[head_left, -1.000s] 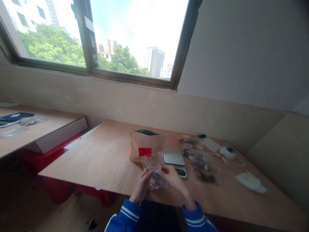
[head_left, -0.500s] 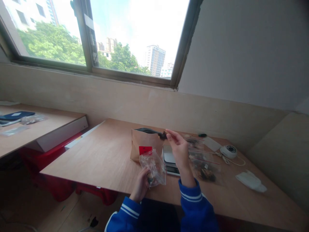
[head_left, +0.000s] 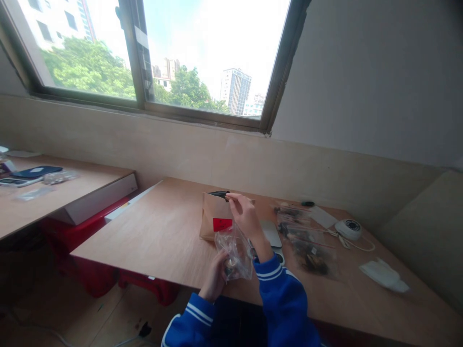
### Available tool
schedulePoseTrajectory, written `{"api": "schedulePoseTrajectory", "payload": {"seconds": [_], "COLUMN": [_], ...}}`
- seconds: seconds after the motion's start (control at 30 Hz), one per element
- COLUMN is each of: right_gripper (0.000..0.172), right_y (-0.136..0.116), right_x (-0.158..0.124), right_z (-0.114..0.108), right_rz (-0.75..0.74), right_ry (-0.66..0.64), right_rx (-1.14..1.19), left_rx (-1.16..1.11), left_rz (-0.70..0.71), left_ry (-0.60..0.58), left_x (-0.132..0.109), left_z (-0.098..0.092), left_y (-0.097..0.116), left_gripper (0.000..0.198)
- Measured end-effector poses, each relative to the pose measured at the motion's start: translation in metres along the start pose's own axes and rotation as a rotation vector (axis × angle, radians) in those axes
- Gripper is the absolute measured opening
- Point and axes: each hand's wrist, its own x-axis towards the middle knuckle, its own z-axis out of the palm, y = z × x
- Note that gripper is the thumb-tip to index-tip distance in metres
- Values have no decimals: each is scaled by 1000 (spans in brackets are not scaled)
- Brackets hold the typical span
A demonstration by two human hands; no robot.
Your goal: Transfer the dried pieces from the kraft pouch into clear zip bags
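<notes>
Your left hand (head_left: 217,274) grips the clear bag (head_left: 235,253) near the bench (head_left: 162,241) edge. Your right hand (head_left: 244,217) pinches at the paper bag (head_left: 214,222) mouth; whether it holds anything, you cannot tell.

A scale (head_left: 270,232) sat by my filled clear bags (head_left: 307,241). Farther right lay a white round device (head_left: 348,228) and a white cloth (head_left: 384,275).

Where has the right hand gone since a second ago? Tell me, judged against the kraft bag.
Yes, it moved. The right hand left the clear plastic bag and rose away to the kraft bag, now at its open top.
</notes>
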Motion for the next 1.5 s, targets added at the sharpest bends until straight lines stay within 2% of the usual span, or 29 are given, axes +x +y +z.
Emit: {"api": "schedulePoseTrajectory", "payload": {"seconds": [0.2, 0.37, 0.57, 0.67, 0.77, 0.9, 0.97, 1.03, 1.13, 1.23, 1.37, 1.5], "right_gripper": [29, 35, 32, 29, 24, 19, 17, 15, 15, 20, 35, 40], "right_y": [-3, -8, -6, -10, -16, -8, 3, 16, 28, 31, 28, 28], "right_x": [3, -8, -29, -31, -40, -79, -102, -122, -140, -147, -150, -152], "right_z": [0, -3, -10, -14, -20, -21, -18, -15, -13, -14, -15, -12], "right_rz": [20, 43, 90, 94, 137, 388, 533, 604, 611, 630, 649, 699], "right_ry": [-57, 63, 147, 140, 123, 76, -7, -124, -225, -207, -211, -258], "right_rx": [-198, -370, -313, -217, -2, 152, 219, 282, 334, 384, 448, 546], "left_rx": [0, -37, -67, -72, -79, -69, -74, -81, -63, -18, 7, 24], "left_rz": [-10, -9, 28, 16, 26, 54, 67, 82, 118, 124, 160, 199], "left_ry": [-6, -8, -106, -119, -115, -122, -146, -157, -118, -84, -65, -18], "left_x": [1, 1, 3, 4, 4, 2, 2, 2, 3, 4, 5, 5], "left_z": [-1, -3, -5, -6, -5, -4, -5, -7, -9, -8, -8, -9], "left_y": [0, -2, -3, -3, -1, 1, 1, 0, -3, -4, -5, -6], "left_gripper": [37, 37, 38, 39, 36, 32, 39, 51, 61, 60, 48, 34]}}
